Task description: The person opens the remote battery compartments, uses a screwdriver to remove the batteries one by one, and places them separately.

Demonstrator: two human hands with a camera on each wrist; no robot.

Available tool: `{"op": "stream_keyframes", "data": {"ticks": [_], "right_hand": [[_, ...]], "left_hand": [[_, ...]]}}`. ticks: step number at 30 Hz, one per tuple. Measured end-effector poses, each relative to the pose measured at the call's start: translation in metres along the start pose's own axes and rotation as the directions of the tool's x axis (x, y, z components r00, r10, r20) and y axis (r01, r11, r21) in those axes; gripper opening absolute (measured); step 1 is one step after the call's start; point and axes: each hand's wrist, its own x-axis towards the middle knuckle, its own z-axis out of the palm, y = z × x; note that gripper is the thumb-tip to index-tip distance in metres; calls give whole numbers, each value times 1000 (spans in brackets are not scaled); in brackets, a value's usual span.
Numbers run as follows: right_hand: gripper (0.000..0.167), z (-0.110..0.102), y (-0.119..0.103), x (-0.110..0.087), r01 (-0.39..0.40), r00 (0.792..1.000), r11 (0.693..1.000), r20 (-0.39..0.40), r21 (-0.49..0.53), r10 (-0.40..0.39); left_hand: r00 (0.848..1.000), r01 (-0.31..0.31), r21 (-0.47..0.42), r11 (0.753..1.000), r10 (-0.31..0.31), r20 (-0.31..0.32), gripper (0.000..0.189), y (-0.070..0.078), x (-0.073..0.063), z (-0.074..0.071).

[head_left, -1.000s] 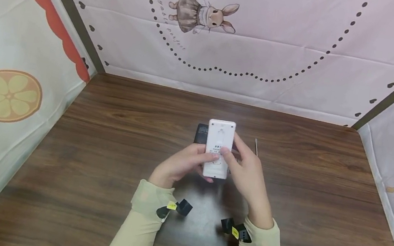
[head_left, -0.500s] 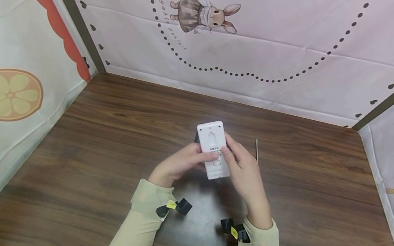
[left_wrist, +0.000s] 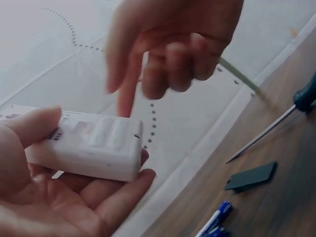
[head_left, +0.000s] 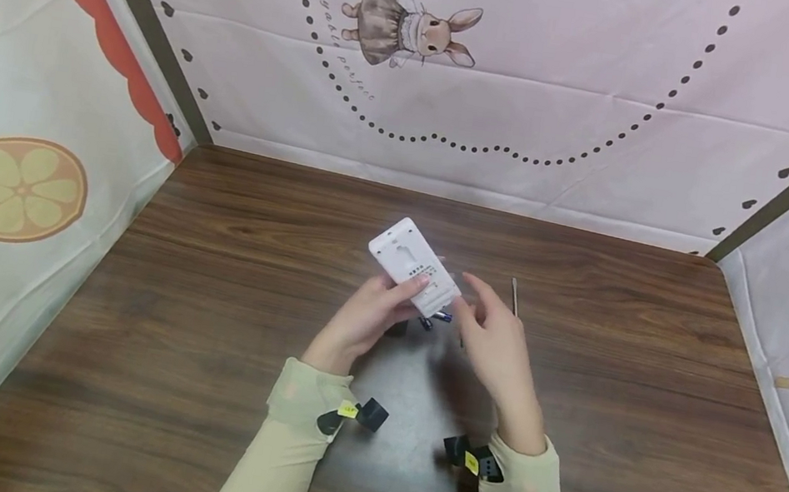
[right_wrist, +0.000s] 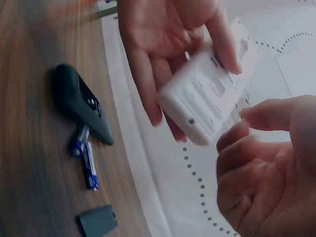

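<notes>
My left hand (head_left: 359, 323) holds a white remote control (head_left: 402, 249), its back facing up and its body slanted, above the table. The left thumb presses on the printed back while the fingers lie underneath. My right hand (head_left: 497, 351) is beside the remote's lower end, with the index finger stretched out and the other fingers bent; it holds nothing. Whether a right fingertip touches the remote's edge I cannot tell. Under the hands lie blue-and-white batteries (right_wrist: 90, 165), next to a black handheld device (right_wrist: 79, 98). The remote's front is hidden.
A small dark flat cover (left_wrist: 253, 176) lies on the wooden table (head_left: 224, 272), with a screwdriver (left_wrist: 266, 132) near it. Printed cloth walls (head_left: 536, 98) enclose the back and both sides.
The remote has tilted to the left, its upper end swinging toward the upper left in the left hand. The right hand has come off it, and batteries have come into sight beneath.
</notes>
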Motion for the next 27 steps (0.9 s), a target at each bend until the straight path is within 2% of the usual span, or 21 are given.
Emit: {"op": "stream_keyframes", "data": {"ticks": [2,5,8,13,16,20,27], "right_hand": [[45,1,-1,0,-20,999,998,37,66,18],[46,2,-2,1,-39,998,995,44,87,35],[46,3,-1,3,-31,999,998,10,58,30],[44,2,0,3,25,999,999,-34,-48,-27],[43,2,0,2,34,998,993,-47,-111,-39],[41,0,4,2,5,999,990,-42,-140,-10],[38,-4,15,4,-70,996,996,49,-59,73]], "left_hand": [[1000,-15,-6,1000,15,15,41,-2,1,4],[998,-38,-28,999,39,51,42,-7,2,10],[996,-60,-68,996,64,58,42,-11,2,15],[995,-89,-117,989,93,31,43,-14,1,19],[994,-95,-125,988,101,41,43,-17,2,21],[995,-67,-163,984,78,57,46,-25,4,25],[999,-4,-225,974,12,33,46,-41,7,25]]}}
